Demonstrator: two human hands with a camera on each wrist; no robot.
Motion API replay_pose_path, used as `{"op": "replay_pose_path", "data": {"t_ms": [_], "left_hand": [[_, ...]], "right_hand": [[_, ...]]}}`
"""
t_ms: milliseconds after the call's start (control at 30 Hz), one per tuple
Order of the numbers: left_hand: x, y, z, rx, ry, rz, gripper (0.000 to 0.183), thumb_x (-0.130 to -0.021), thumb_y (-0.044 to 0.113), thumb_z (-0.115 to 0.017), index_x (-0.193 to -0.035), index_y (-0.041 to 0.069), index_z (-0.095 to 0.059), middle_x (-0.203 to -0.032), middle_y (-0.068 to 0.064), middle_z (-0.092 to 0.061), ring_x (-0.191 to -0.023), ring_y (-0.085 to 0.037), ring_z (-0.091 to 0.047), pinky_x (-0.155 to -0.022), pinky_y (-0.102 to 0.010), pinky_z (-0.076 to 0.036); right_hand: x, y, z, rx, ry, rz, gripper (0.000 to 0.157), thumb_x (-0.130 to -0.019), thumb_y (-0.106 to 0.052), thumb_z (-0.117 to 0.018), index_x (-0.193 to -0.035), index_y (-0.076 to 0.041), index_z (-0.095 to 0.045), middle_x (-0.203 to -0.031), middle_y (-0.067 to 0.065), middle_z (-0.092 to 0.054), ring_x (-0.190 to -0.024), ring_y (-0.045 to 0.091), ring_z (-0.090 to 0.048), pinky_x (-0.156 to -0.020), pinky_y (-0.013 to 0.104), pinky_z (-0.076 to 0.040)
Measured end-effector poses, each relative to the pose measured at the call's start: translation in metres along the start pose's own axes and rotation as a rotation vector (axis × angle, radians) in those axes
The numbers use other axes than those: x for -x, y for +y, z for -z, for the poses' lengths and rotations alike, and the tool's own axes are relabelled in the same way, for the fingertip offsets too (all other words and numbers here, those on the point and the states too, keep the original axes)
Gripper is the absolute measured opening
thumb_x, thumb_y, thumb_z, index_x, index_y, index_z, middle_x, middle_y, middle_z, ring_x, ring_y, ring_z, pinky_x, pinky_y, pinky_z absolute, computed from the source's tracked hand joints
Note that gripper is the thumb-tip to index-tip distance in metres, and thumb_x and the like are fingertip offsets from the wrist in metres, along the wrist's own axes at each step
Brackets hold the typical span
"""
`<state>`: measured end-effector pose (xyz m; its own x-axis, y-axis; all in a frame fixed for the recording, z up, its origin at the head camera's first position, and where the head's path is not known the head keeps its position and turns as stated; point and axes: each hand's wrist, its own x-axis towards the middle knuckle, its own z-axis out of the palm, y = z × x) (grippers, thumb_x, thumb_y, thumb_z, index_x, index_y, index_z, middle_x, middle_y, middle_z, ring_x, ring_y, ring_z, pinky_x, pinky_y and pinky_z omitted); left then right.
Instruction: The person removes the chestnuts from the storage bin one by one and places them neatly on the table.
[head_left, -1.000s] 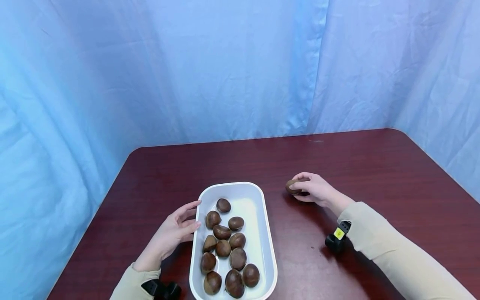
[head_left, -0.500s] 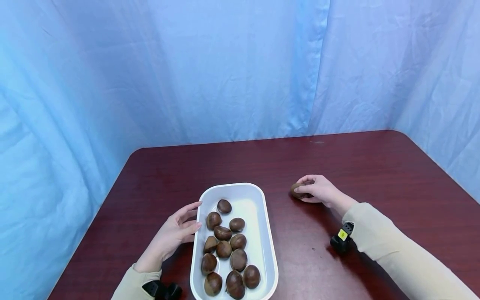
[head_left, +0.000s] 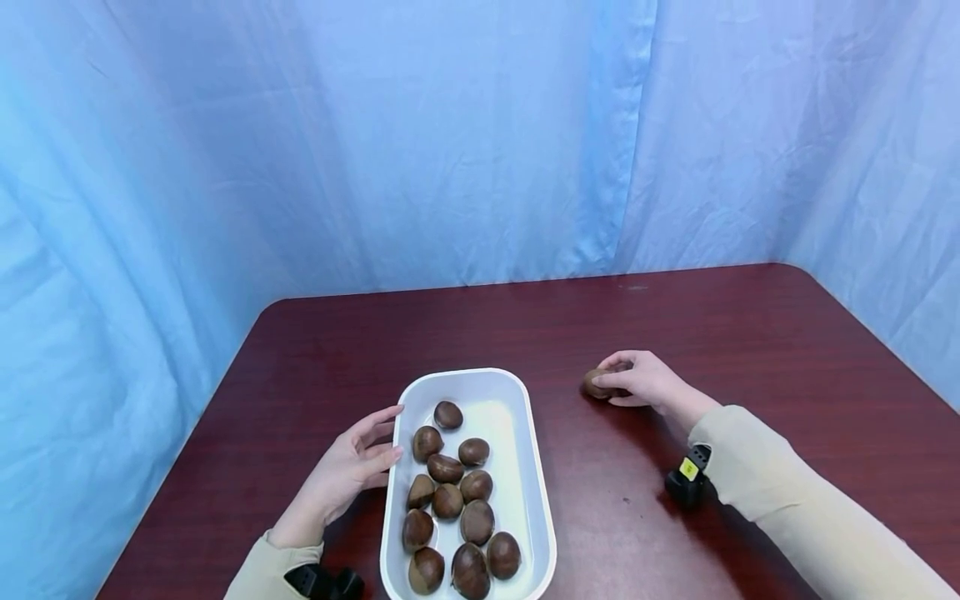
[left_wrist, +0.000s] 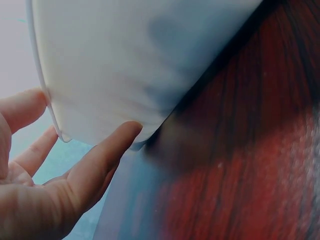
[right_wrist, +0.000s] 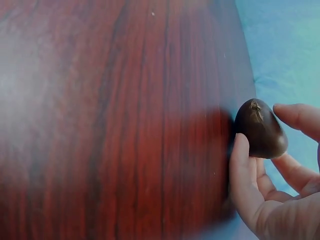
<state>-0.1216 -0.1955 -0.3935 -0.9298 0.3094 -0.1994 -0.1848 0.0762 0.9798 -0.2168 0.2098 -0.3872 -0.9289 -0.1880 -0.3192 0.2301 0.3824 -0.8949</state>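
A white rectangular tray (head_left: 534, 467) lies on the dark red-brown table, with several brown chestnuts (head_left: 476, 521) in its left and near parts. My left hand (head_left: 341, 471) is at the tray's left side, relaxed fingers touching its rim and outer wall. The left wrist view shows fingertips (left_wrist: 131, 128) against the white wall. To the right of the tray, my right hand (head_left: 645, 383) holds a single chestnut (right_wrist: 261, 131) between thumb and fingers, low at the tabletop. Its pointed, pale-tufted end shows in the right wrist view.
The wood-grained table (head_left: 465, 325) has rounded far corners. Pale blue curtains (head_left: 480, 150) hang behind it and along both sides. Each wrist wears a black camera (head_left: 684, 483) on a strap, below a beige sleeve (head_left: 810, 500).
My right hand, with the chestnut, has shifted slightly right and toward me, settling low at the table over the last half second. My left hand and the tray look the same.
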Motion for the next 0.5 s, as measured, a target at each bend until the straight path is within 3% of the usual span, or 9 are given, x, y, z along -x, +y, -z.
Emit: {"op": "replay_pose_path", "data": {"t_ms": [500], "left_hand": [[0.0008, -0.0007, 0.0001, 0.004, -0.001, 0.001, 0.064, -0.093, 0.011, -0.059, -0.148, 0.005, -0.027, -0.144, -0.028, -0.032, -0.102, -0.016, -0.063, -0.078, -0.037, -0.056]], "right_hand": [[0.0016, -0.0011, 0.0033, 0.025, 0.0, -0.006, 0.035, -0.087, -0.015, -0.067, -0.112, 0.005, -0.056, -0.102, 0.009, -0.061, -0.084, 0.013, -0.06, -0.073, 0.033, -0.056]]}}
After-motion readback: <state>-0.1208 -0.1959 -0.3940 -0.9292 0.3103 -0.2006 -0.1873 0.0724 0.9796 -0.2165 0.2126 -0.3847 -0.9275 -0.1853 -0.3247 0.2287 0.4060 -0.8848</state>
